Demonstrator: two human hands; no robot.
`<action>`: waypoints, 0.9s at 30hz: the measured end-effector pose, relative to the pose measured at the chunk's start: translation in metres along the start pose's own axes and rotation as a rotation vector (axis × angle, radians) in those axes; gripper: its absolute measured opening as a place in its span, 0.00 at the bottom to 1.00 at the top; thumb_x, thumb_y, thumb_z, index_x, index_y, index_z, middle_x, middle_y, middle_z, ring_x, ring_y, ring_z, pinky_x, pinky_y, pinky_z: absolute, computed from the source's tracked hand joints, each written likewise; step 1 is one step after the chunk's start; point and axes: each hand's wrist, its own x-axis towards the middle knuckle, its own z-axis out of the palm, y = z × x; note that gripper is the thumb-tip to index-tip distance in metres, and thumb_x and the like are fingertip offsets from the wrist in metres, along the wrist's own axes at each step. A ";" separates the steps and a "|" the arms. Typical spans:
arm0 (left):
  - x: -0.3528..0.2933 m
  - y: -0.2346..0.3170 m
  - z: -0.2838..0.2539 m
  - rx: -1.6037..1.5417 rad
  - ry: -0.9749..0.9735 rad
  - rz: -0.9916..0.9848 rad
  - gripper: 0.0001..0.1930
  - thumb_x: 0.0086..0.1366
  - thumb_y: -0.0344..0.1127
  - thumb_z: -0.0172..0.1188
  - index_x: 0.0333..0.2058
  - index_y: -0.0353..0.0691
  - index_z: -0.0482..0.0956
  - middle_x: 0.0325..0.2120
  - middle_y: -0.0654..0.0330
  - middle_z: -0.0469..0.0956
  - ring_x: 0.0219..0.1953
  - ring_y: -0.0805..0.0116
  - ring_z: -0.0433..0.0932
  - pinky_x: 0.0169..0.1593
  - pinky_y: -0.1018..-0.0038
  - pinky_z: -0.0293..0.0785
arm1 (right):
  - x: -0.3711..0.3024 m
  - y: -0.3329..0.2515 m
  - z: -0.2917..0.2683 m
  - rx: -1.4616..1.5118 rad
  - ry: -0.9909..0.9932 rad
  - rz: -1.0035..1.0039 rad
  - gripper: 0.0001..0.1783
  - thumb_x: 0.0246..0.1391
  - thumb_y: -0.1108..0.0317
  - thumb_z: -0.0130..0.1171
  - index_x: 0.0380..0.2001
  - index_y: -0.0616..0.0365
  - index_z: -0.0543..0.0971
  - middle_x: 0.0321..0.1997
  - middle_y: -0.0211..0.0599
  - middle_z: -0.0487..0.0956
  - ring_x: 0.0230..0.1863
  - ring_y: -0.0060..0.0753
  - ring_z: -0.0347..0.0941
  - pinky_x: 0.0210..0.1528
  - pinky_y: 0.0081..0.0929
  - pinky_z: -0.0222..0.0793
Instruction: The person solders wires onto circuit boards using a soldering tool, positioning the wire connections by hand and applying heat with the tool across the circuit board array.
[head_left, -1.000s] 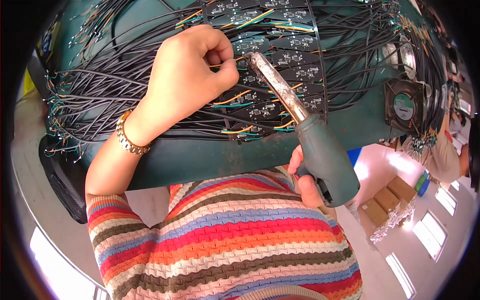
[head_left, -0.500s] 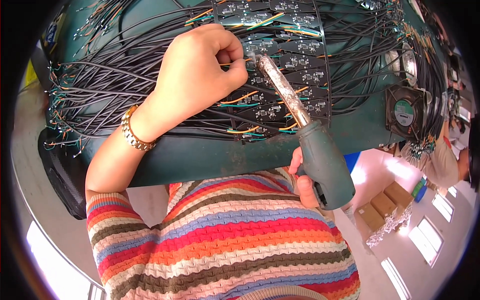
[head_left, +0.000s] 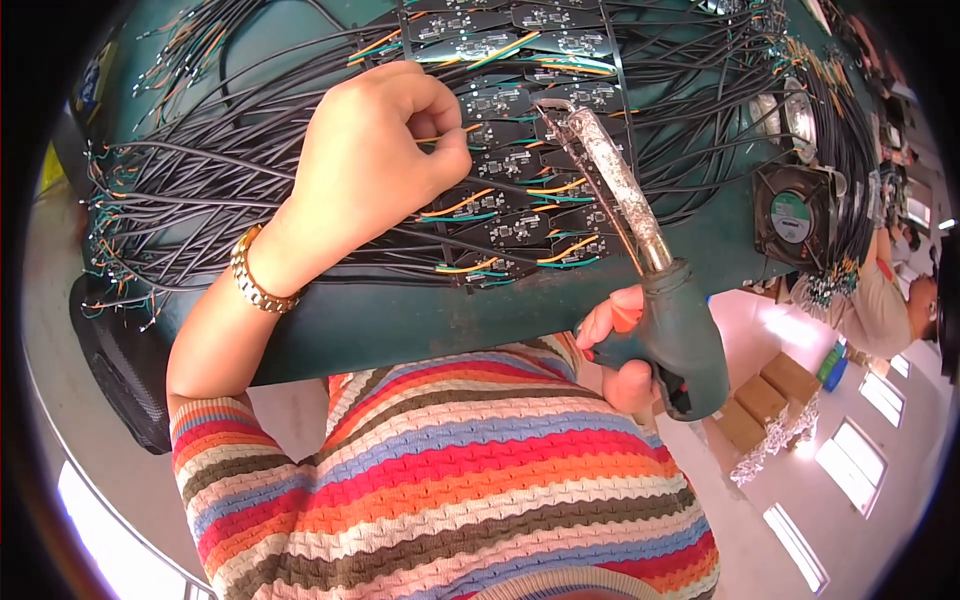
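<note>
My left hand (head_left: 370,150) is closed in a pinch over the black circuit boards (head_left: 515,225), with a short orange wire (head_left: 472,128) showing at its fingertips. The boards lie side by side in a panel, with orange and green wire ends across many of them. In my right hand (head_left: 618,325) is a dark green soldering gun (head_left: 690,340), fingers wrapped round its handle near the table's front edge. Its scorched metal barrel points up and left. The bent tip (head_left: 550,103) is over the boards, apart from my left fingertips; whether it touches a board I cannot tell.
Black cables (head_left: 200,195) with stripped, coloured ends spread over the green table (head_left: 430,325). At the right stand a square fan (head_left: 790,215) and rolls of shiny wire (head_left: 800,120). Beyond are another person (head_left: 860,310) and cardboard boxes (head_left: 760,400). A black mesh chair (head_left: 115,360) is at left.
The soldering gun's tip has moved away from my left fingertips, and the gun has turned, baring its bent tip. My left hand keeps its pinch; the whole view has shifted slightly.
</note>
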 end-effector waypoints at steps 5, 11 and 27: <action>0.000 0.001 -0.001 -0.024 -0.008 -0.026 0.04 0.45 0.26 0.63 0.21 0.36 0.77 0.19 0.59 0.74 0.21 0.66 0.75 0.27 0.73 0.72 | -0.008 0.013 -0.004 -0.052 0.128 -0.058 0.34 0.56 0.55 0.60 0.55 0.72 0.63 0.35 0.44 0.72 0.30 0.32 0.72 0.33 0.28 0.72; 0.002 0.005 -0.001 0.023 -0.047 0.023 0.04 0.47 0.26 0.63 0.23 0.36 0.76 0.20 0.59 0.73 0.20 0.65 0.74 0.27 0.72 0.72 | -0.001 0.001 -0.005 -0.056 0.439 -0.011 0.44 0.50 0.37 0.61 0.53 0.69 0.64 0.30 0.40 0.72 0.26 0.28 0.70 0.28 0.24 0.70; 0.067 0.020 -0.022 -0.046 0.368 0.259 0.06 0.57 0.21 0.60 0.31 0.37 0.72 0.32 0.52 0.75 0.34 0.51 0.76 0.37 0.67 0.74 | -0.006 0.007 -0.018 -0.006 0.495 -0.043 0.41 0.55 0.44 0.59 0.56 0.70 0.63 0.33 0.39 0.71 0.30 0.29 0.68 0.32 0.25 0.69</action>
